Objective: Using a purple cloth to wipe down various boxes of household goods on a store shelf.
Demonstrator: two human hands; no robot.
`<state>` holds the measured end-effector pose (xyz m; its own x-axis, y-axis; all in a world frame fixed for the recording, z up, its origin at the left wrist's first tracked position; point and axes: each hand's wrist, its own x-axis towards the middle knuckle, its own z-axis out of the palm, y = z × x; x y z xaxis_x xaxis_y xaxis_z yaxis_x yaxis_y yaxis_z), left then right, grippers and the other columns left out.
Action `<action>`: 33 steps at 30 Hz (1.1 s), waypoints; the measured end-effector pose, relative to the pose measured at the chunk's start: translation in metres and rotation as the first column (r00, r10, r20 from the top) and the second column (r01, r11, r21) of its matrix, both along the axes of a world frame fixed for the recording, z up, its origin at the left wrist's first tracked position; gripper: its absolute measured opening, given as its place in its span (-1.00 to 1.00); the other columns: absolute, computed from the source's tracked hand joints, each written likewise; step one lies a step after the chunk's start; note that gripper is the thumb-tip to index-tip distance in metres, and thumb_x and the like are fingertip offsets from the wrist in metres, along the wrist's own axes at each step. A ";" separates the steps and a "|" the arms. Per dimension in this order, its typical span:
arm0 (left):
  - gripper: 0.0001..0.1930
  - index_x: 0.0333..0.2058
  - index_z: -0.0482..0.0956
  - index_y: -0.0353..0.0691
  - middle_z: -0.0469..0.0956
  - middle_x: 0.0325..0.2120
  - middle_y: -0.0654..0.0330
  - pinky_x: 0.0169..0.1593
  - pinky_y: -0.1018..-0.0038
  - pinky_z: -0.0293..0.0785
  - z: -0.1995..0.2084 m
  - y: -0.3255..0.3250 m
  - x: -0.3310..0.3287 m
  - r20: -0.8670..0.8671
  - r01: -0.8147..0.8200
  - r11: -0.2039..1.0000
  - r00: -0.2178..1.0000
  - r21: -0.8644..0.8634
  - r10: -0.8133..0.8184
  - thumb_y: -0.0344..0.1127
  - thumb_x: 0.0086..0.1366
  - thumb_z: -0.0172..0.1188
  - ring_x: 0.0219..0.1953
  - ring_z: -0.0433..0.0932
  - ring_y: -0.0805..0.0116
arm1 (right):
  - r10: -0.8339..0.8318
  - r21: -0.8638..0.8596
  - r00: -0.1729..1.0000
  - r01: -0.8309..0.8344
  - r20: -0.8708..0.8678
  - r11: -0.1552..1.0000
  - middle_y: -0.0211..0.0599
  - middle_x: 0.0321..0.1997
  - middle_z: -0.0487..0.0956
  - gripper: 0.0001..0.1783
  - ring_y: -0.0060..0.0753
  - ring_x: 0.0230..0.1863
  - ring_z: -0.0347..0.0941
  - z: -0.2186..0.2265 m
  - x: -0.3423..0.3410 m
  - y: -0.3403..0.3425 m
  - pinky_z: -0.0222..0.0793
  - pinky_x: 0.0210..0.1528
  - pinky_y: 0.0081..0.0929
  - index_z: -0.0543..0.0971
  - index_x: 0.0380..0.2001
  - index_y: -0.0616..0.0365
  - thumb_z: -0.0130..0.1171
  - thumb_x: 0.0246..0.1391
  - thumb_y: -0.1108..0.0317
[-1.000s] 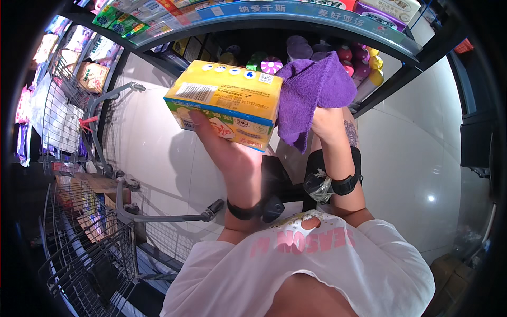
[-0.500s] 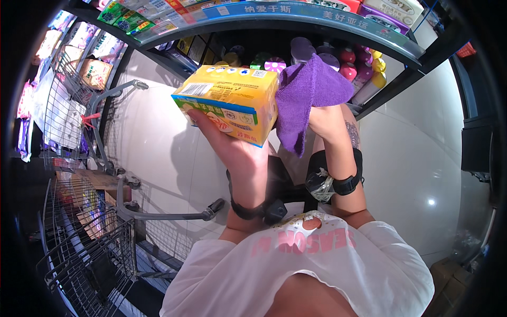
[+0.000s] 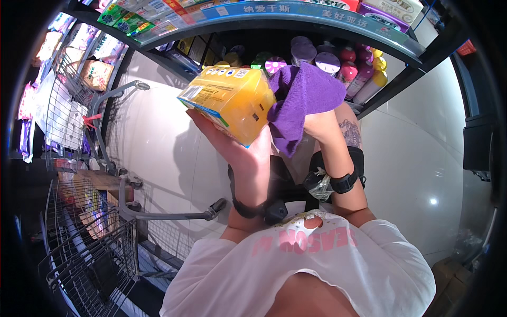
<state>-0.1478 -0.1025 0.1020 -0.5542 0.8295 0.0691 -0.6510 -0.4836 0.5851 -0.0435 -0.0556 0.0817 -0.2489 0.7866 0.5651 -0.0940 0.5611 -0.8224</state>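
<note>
My left hand [image 3: 227,143] grips a yellow box-shaped pack [image 3: 224,98] from below, its thumb along the near left edge. The pack has blue edging and a shiny plastic wrap, and it is tilted with one plain yellow end toward me. A purple cloth [image 3: 309,95] is draped over my right hand [image 3: 321,127] and hides most of its fingers. The cloth meets the right end of the pack, and one corner of it hangs down between my arms.
A dark shelf [image 3: 338,26] with packaged goods crosses ahead. Under it stand purple bottles [image 3: 302,52] and pink and yellow ones. Wire shopping carts [image 3: 92,248] stand at the left, a handle [image 3: 211,210] reaching toward me. Cardboard boxes [image 3: 458,288] sit at lower right.
The yellow pack has turned, so its right end shows more and its printed near side less. My right hand and the cloth have shifted slightly left.
</note>
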 end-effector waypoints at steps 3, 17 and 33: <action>-0.49 0.02 0.17 -0.04 0.26 -0.05 0.23 0.04 0.34 0.19 0.000 -0.001 0.006 -0.335 -0.273 0.957 0.914 -0.094 0.228 0.08 0.17 -0.12 -0.02 0.29 0.31 | 0.051 -0.132 0.992 -0.067 -0.118 0.989 -0.31 -0.29 0.47 -0.60 -0.45 -0.27 0.39 -0.002 -0.004 -0.002 0.29 -0.22 -0.52 0.46 -0.28 0.21 0.25 -0.27 0.31; -0.41 0.02 0.16 0.07 0.22 -0.02 0.33 0.06 0.29 0.12 0.000 0.005 -0.019 -0.049 -0.062 0.997 0.997 0.046 0.064 0.28 0.11 -0.27 0.02 0.23 0.34 | 0.073 0.001 0.997 -0.073 -0.011 0.997 -0.38 -0.31 0.45 -0.64 -0.53 -0.27 0.36 -0.018 -0.019 0.007 0.29 -0.20 -0.51 0.40 -0.25 0.22 0.18 -0.21 0.48; -0.45 0.06 0.09 0.06 0.19 -0.01 0.29 0.06 0.24 0.14 0.004 0.000 -0.017 0.143 0.154 0.978 0.974 0.137 -0.173 0.19 0.17 -0.28 0.03 0.20 0.32 | -0.115 -0.038 0.989 0.112 -0.093 0.993 -0.35 -0.33 0.45 -0.60 -0.49 -0.30 0.37 -0.017 -0.023 -0.010 0.28 -0.20 -0.52 0.43 -0.29 0.22 0.27 -0.32 0.44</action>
<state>-0.1649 -0.1026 0.1064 -0.4236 0.9000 0.1025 -0.8045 -0.4258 0.4142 -0.0662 -0.0653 0.0650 -0.1030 0.8253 0.5553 -0.1099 0.5454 -0.8310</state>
